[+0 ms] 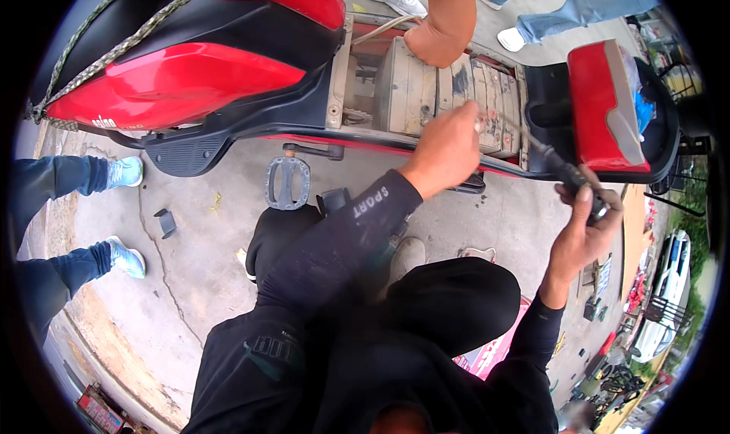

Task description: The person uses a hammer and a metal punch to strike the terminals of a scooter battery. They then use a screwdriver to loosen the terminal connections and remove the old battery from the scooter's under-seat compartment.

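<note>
A red and black electric scooter (205, 84) stands across the far side, its floor compartment uncovered. Inside sit several dusty grey batteries (411, 88) in a row. Over their near edge is my left hand (449, 149), fingers closed in a pinch; what they hold, if anything, is too small to make out. My right hand (589, 225) grips a screwdriver (569, 172) by its dark handle, the thin shaft slanting up and left toward the batteries. The shaft's tip is blurred. Another person's hand (437, 42) reaches down onto the batteries from the far side.
A grey pedal (289, 183) juts from the scooter's near side. The red seat part (604, 103) stands at its right end. Other people's shoes (125, 258) are at left and at the far side. A black plastic piece (165, 223) lies on the concrete.
</note>
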Demonstrator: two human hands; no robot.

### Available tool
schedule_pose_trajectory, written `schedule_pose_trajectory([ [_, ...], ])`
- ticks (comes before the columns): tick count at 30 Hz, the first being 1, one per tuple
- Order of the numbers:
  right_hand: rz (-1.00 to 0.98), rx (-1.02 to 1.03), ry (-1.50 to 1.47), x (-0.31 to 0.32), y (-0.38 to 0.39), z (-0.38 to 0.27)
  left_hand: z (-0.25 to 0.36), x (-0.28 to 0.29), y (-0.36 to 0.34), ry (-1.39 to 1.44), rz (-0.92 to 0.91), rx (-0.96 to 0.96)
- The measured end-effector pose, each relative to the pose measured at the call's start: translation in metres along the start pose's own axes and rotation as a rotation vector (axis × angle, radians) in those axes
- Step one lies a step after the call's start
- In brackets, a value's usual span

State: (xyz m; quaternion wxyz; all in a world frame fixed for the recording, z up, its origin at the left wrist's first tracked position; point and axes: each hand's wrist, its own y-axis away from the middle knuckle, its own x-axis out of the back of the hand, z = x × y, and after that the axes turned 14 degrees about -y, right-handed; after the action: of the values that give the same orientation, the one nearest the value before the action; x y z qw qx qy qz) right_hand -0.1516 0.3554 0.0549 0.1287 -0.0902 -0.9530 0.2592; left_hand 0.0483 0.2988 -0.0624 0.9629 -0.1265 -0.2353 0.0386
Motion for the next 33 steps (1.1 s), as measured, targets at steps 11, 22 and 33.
schedule_pose_trajectory([
  [11,-0.348,-0.261,-0.045,-0.042,-0.025,0.026,-0.009,0.027,-0.035,0.343,-0.325,0.249],
  [22,-0.404,-0.200,-0.049,-0.044,-0.039,0.031,-0.009,0.032,-0.034,0.397,-0.346,0.292],
  [33,-0.410,-0.368,-0.072,-0.049,-0.074,0.054,-0.003,0.024,-0.037,0.398,-0.319,0.273],
])
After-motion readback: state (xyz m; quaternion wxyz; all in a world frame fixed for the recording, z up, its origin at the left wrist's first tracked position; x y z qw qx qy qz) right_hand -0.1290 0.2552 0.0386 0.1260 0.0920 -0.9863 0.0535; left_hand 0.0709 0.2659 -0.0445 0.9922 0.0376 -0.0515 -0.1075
